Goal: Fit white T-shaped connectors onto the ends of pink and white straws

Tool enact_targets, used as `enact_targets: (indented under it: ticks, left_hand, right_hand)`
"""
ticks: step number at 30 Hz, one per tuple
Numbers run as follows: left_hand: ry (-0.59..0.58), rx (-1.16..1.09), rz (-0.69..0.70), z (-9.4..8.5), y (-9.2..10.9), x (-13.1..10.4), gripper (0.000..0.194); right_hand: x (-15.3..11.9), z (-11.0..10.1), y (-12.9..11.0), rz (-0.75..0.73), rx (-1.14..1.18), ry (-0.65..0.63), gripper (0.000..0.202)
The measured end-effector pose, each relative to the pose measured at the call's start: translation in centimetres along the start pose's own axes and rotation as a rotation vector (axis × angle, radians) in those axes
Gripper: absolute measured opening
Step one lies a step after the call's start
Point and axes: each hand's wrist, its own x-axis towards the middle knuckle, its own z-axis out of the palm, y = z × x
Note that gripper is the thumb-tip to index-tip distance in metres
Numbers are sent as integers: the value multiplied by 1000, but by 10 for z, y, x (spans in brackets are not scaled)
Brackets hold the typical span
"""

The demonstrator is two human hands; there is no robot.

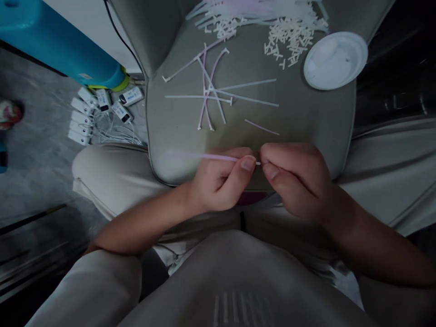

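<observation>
The left hand [228, 177] pinches a slim, smooth pinkish tube [218, 157]; just beside it, the right hand [296, 177] closes around a small white end piece [258, 163].

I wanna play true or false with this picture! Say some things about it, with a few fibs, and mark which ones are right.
1. The left hand holds a pink tube. True.
2. The white boxes with cords lie on the floor. True.
3. The white bowl is on the floor. False: it is on the gray seat.
4. The right hand is far away from the left hand. False: they are close together.
5. A short loose pink piece lies on the seat. True.
6. All the tubes on the seat are black. False: they are pink or whitish.
</observation>
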Motion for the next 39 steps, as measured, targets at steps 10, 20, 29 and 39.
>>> enact_targets:
  ticks: [10, 20, 29, 39]
  left_hand:
    - [69, -105, -135, 5, -1, -5, 39]
    - [80, -51, -205, 5, -2, -12, 38]
    - [132, -87, -196, 2, -10, -11, 42]
    - [175, -170, -215, 1, -12, -9, 43]
  right_hand:
    - [-3, 6, 0, 3, 43, 4, 28]
    - [-1, 8, 2, 14, -122, 10, 30]
    - [2, 8, 3, 0, -256, 23, 30]
    - [-3, 7, 5, -14, -207, 120, 27]
